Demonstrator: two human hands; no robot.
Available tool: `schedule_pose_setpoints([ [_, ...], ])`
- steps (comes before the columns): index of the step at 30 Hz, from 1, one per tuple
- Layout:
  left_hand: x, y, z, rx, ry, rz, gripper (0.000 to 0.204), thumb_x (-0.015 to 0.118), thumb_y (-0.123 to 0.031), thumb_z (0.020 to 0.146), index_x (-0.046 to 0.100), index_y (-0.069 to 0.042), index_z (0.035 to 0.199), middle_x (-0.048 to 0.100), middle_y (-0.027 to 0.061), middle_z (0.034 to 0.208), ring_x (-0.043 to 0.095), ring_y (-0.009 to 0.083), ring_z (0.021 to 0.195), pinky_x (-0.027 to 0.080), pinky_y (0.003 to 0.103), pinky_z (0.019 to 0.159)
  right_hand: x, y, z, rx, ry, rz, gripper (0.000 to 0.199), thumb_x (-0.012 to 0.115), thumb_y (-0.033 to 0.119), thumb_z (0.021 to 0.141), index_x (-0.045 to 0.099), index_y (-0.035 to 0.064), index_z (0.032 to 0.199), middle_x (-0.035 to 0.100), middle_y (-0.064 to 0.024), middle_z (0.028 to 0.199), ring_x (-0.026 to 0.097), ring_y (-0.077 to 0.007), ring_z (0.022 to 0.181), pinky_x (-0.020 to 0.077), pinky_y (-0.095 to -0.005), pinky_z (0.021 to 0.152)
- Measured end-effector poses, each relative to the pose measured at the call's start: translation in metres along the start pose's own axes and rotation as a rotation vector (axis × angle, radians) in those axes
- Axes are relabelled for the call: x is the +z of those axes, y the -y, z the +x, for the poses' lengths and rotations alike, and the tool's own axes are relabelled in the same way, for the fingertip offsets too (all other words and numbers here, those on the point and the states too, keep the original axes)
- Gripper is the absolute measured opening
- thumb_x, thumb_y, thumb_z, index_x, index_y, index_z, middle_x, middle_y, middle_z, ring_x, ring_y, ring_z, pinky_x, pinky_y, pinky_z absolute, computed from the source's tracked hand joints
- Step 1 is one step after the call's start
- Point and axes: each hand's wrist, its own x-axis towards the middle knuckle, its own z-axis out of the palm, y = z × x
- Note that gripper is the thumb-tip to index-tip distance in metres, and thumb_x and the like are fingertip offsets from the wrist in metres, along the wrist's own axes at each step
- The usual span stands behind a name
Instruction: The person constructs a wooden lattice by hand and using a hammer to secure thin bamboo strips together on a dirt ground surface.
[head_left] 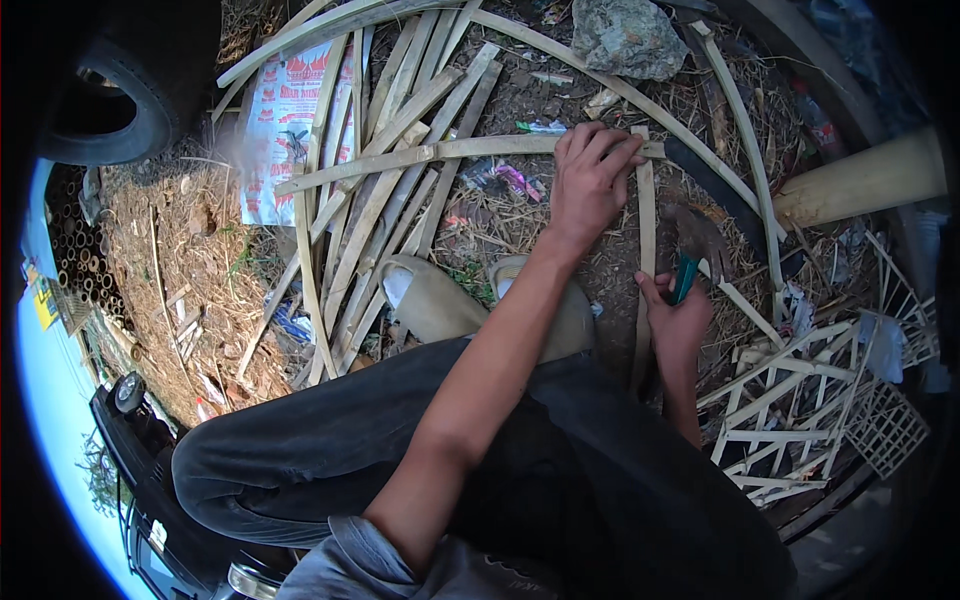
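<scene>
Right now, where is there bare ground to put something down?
The straw patch between the tyre and the bamboo strips is free. It is crowded around the left hand, the right hand and the white lattice.

The bamboo strips (400, 160) are pale wood, dry and matt, with rough split edges. The ground (190, 250) is dusty soil with dry straw on it — very rough. The printed sack (280, 120) looks like thin woven plastic, a bit shiny. The grey rock (628, 38) is bumpy and dull. The tool's handle (684, 278) is green plastic — smooth. The trousers (330, 440) are dark cloth, soft and matt. The tyre (130, 90) is black rubber.
</scene>
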Motion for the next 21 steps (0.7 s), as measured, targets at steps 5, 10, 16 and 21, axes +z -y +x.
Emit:
schedule_pose_setpoints([
  [5, 0.002, -0.003, 0.001, 0.0, 0.011, 0.009, 0.029, 0.081, -0.01, 0.081, 0.078, -0.012, 0.111, 0.071, 0.0032, 0.109, 0.061, 0.0274, 0.108, 0.041, 0.042, 0.098, -0.013, 0.014, 0.0, -0.08, -0.03, -0.005, 0.041, 0.074, 0.033, 0.097, 0.066, -0.0061, 0.088, 0.065, -0.0179, 0.068, 0.063, -0.0306, 0.06, 0.0488, -0.0434, 0.061],
  [10, 0.002, 0.0, 0.0, -0.003, 0.012, 0.017, 0.028, 0.081, -0.011, 0.082, 0.078, -0.012, 0.11, 0.072, 0.0029, 0.108, 0.06, 0.0271, 0.108, 0.042, 0.042, 0.098, -0.038, 0.054, 0.001, 0.002, 0.061, -0.059, 0.051, 0.054, 0.04, 0.108, 0.064, -0.0082, 0.097, 0.061, -0.0255, 0.072, 0.059, -0.042, 0.065, 0.0459, -0.0501, 0.066],
  [16, 0.004, -0.003, 0.001, -0.001, -0.001, 0.014, 0.026, 0.081, -0.011, 0.083, 0.078, -0.011, 0.109, 0.072, 0.003, 0.108, 0.061, 0.0267, 0.106, 0.042, 0.041, 0.097, -0.034, 0.067, 0.017, -0.197, -0.048, 0.095, 0.044, 0.057, 0.041, 0.108, 0.063, -0.0018, 0.097, 0.053, -0.0037, 0.065, 0.045, -0.0141, 0.057, 0.0417, -0.0343, 0.055],
  [21, 0.003, -0.001, -0.001, -0.014, 0.009, 0.018, 0.026, 0.081, -0.01, 0.082, 0.078, -0.011, 0.108, 0.072, 0.0028, 0.107, 0.061, 0.0261, 0.106, 0.043, 0.041, 0.097, -0.011, 0.054, 0.019, -0.047, 0.08, -0.06, 0.045, 0.057, 0.041, 0.107, 0.063, -0.0021, 0.1, 0.059, -0.011, 0.069, 0.055, -0.0193, 0.061, 0.0451, -0.0368, 0.059],
])
